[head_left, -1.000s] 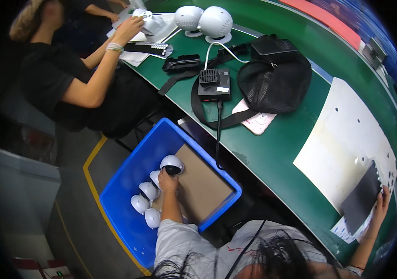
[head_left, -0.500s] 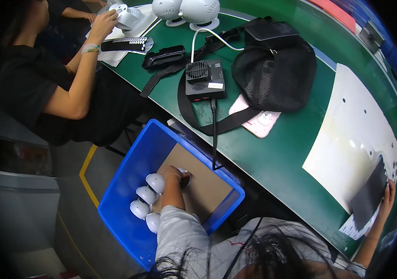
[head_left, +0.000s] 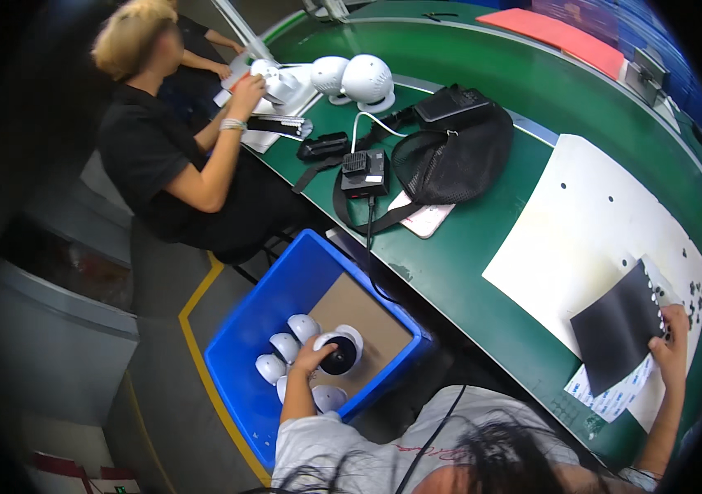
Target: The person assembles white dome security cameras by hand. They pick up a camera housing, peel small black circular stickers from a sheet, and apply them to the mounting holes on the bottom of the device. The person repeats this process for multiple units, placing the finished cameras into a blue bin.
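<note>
My left hand [head_left: 311, 357] reaches into the blue bin [head_left: 240, 362], its fingers closed on a white ball-shaped device [head_left: 353, 339] with a black round face. Several more white round devices [head_left: 283, 346] stand in the bin beside this hand, on a brown cardboard sheet [head_left: 377, 333]. Over at the right, my right hand [head_left: 670, 342] pinches the edge of a black sheet [head_left: 614, 325] with a row of white dots along its side. That sheet overlaps a large white sheet [head_left: 565, 222] and a piece of printed white paper [head_left: 610, 393].
The green table [head_left: 450, 255] carries a black mesh bag [head_left: 462, 160], a black box with a cable [head_left: 365, 174], a pink-white phone-like item [head_left: 423, 218] and two white round devices [head_left: 367, 80]. A co-worker [head_left: 174, 156] sits at the far left, handling a white part [head_left: 275, 85].
My left hand has lifted the white ball-shaped device, whose black face now shows. My right hand has raised and turned the black sheet. The whole view has shifted.
</note>
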Motion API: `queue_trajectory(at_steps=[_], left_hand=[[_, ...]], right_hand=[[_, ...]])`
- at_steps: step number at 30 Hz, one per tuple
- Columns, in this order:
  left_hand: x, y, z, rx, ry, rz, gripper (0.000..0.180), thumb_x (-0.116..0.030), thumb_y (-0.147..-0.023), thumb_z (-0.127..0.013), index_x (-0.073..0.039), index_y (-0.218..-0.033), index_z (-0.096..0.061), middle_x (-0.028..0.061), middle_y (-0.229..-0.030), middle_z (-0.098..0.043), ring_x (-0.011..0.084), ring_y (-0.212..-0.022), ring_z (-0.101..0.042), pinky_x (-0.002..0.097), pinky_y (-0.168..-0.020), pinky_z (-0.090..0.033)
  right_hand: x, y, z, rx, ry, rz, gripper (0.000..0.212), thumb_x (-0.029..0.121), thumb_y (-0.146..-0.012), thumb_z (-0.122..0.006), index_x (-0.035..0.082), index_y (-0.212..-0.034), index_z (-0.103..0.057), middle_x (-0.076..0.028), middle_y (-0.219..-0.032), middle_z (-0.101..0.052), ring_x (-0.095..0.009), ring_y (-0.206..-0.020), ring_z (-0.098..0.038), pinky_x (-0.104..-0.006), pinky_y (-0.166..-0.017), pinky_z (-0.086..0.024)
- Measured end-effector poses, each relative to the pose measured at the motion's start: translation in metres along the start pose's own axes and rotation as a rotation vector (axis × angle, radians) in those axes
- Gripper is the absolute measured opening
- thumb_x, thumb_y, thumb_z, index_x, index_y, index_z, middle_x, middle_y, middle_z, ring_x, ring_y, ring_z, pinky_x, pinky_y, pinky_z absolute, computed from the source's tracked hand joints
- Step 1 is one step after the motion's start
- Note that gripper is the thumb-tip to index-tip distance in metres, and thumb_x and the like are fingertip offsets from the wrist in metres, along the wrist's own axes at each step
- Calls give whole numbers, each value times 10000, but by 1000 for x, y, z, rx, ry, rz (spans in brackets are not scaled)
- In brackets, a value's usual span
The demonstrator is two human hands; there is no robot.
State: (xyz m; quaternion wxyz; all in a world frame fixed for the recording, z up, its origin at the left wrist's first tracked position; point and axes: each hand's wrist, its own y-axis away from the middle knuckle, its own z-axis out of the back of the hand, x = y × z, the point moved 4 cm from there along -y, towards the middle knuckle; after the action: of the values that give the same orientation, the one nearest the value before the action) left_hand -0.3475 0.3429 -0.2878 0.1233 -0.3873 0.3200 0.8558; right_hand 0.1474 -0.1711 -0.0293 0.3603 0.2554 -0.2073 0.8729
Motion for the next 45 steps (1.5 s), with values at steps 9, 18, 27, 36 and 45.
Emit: queue_trajectory(at_steps=[9,18,27,36,45], left_hand=[[-212,137,-13,-61,1132,-632,658,-465,-722,-618,-20,-1172,-441,110,-1108,-542,255,-1008,-537,389,-890,-430],[-471,154,-253,1114,886,-736,794,-439,-723,-627,-20,-1298,-275,117,-1224,-428,214,-1135,-431,343,-962,-348],[-548,159,-374,1079,-182,-765,379,-332,-899,-418,-33,-1095,-544,83,-1013,-596,158,-953,-554,297,-827,-433],[-524,236,-327,463,-445,-1644,713,-375,-665,-690,-34,-1230,-419,176,-1291,-378,323,-1179,-384,382,-954,-329],[-514,205,-355,808,-232,-1596,927,-473,-533,-761,-31,-1257,-385,169,-1296,-371,318,-1186,-375,369,-978,-305]], right_hand=[[19,28,17,166,-598,132,237,39,-604,-594,27,-839,-571,-51,-928,-517,-155,-866,-492,-264,-801,-367],[79,46,21,587,-742,493,273,63,-641,-681,94,-911,-653,-149,-1178,-460,-279,-1113,-426,-355,-936,-331],[85,54,9,560,-532,743,358,44,-569,-616,118,-920,-629,-58,-1063,-522,-250,-1033,-444,-366,-888,-345],[83,51,-1,593,-561,713,350,35,-575,-594,127,-912,-619,-40,-1053,-526,-233,-1030,-445,-358,-907,-318],[78,53,-4,511,-581,731,355,23,-572,-576,123,-912,-612,-27,-1029,-530,-212,-1059,-422,-360,-916,-304]])
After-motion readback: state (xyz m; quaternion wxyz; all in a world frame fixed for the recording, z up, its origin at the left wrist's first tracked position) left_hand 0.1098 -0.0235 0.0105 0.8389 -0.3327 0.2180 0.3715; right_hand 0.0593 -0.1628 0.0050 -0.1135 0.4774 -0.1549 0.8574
